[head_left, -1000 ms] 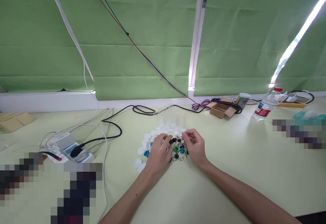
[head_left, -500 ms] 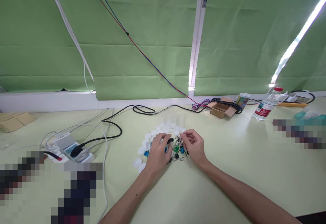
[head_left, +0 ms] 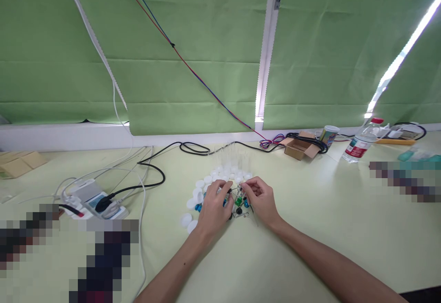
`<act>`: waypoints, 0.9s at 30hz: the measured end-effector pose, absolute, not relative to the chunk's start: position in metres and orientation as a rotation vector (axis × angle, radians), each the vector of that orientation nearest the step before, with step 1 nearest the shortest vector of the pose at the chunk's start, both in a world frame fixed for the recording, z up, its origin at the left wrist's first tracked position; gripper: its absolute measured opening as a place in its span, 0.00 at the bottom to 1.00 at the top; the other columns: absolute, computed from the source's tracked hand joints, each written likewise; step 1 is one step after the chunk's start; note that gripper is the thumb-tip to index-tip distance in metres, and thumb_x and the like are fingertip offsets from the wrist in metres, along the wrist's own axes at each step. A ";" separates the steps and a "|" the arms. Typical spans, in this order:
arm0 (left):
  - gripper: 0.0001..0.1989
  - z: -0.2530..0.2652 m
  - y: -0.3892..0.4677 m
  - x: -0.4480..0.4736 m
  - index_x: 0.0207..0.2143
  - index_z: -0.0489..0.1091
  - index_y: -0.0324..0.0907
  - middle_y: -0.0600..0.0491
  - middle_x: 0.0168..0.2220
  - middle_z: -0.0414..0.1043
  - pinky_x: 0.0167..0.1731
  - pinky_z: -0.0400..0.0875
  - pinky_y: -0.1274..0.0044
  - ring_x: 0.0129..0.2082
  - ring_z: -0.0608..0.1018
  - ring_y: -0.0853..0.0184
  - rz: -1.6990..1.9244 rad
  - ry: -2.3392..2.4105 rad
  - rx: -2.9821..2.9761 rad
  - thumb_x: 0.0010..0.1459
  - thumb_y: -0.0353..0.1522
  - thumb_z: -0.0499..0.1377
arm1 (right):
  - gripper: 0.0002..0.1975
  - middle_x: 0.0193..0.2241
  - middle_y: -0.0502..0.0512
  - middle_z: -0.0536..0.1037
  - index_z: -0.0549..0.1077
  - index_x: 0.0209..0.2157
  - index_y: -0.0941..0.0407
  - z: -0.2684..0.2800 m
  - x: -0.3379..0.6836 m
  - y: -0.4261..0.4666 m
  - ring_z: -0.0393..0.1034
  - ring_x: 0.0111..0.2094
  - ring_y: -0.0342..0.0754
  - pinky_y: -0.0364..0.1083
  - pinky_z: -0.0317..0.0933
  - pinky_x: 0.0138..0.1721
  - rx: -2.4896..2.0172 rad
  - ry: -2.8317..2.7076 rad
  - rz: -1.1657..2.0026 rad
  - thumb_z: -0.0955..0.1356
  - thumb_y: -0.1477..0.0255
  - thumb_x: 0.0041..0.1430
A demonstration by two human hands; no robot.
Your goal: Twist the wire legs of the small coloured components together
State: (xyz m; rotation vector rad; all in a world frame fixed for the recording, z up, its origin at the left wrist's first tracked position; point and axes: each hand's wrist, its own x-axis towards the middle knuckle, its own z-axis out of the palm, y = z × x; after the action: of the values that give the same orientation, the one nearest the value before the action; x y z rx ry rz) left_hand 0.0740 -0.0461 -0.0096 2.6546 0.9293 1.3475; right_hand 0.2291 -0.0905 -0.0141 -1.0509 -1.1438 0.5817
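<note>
My left hand point(head_left: 216, 206) is closed in a pinch over a pile of small parts, with a small black part between thumb and fingers. Facing it, my right hand point(head_left: 261, 199) pinches something thin; a slender metallic piece shows between the two hands, though its kind is too small to make out. Below the fingertips lie a green part point(head_left: 238, 200), a blue part point(head_left: 246, 204), a round black part point(head_left: 239, 211) and thin metal pieces. White round caps point(head_left: 208, 180) curve around the pile's left and far sides. Behind them stand several clear tubes point(head_left: 230, 157).
A power strip point(head_left: 103, 202) with plugs and white cables is on the left. Along the back lie a black cable point(head_left: 161, 174), an open cardboard box point(head_left: 299, 149), a printed can point(head_left: 329, 135) and a water bottle point(head_left: 361, 143). Cardboard boxes point(head_left: 22, 163) sit far left.
My right hand has shifted slightly left, bringing its fingertips nearer to my left hand. Less of the black part in my left hand shows now.
</note>
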 end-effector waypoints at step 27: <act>0.18 -0.014 -0.047 0.076 0.50 0.67 0.43 0.48 0.41 0.68 0.40 0.71 0.70 0.41 0.73 0.62 1.368 0.854 2.662 0.58 0.24 0.54 | 0.11 0.20 0.48 0.69 0.71 0.28 0.57 -0.014 0.228 -0.092 0.60 0.18 0.40 0.40 0.59 0.21 -1.103 -1.325 0.357 0.67 0.67 0.62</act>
State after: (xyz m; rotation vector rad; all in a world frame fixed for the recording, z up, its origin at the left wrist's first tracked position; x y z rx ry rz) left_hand 0.0756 -0.0472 -0.0143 2.6621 0.8543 1.3684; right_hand 0.2278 -0.0916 -0.0138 -1.1031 -1.3249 0.3568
